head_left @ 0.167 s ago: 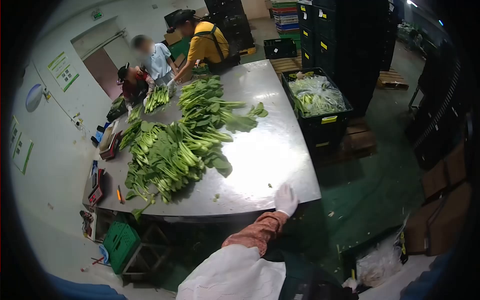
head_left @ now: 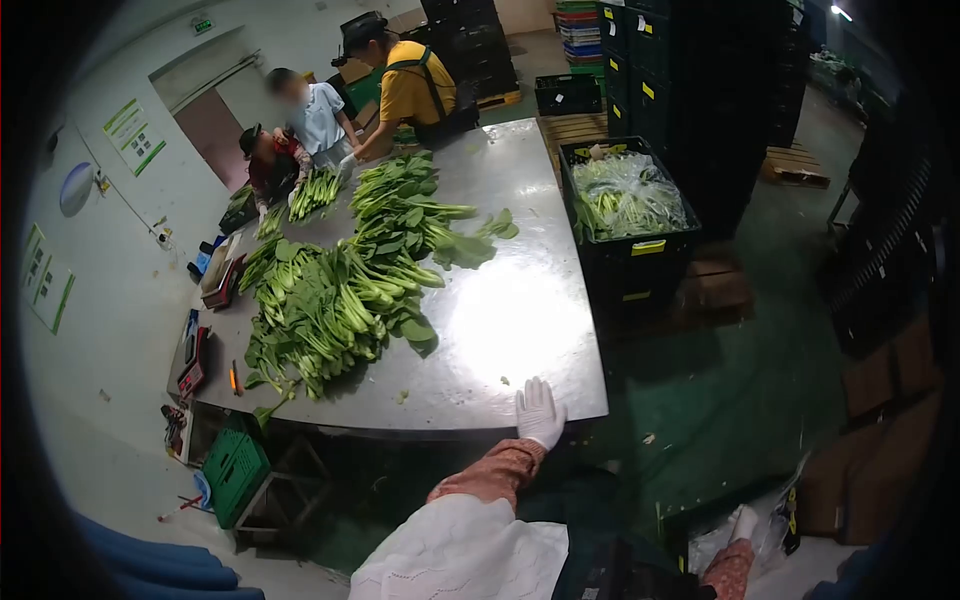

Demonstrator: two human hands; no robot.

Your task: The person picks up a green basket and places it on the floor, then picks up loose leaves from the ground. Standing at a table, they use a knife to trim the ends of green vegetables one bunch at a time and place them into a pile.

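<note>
My left hand [head_left: 541,414], in a white glove, lies flat on the near edge of the metal table [head_left: 480,395], its fingers outstretched. Just beyond its fingertips is a small scrap of green leaf [head_left: 504,380]. Low at the right, my right hand [head_left: 742,523], also gloved, reaches down over a dark crate [head_left: 676,530] that holds clear plastic wrapping [head_left: 775,520]. The glove overlaps the plastic in this view, and I cannot tell how its fingers are set. A large heap of leafy green vegetables [head_left: 320,310] covers the table's left half.
Several co-workers, one in a yellow shirt [head_left: 405,95], stand at the table's far end. A black crate of bagged greens [head_left: 640,245] stands right of the table. Scales [head_left: 193,365] and an orange-handled tool [head_left: 234,378] lie on its left side. A green crate [head_left: 235,475] sits below.
My right hand has come further into view, moving up and right over the crate with plastic. My left hand stays on the table edge, fingers now more visibly spread, while the view has shifted.
</note>
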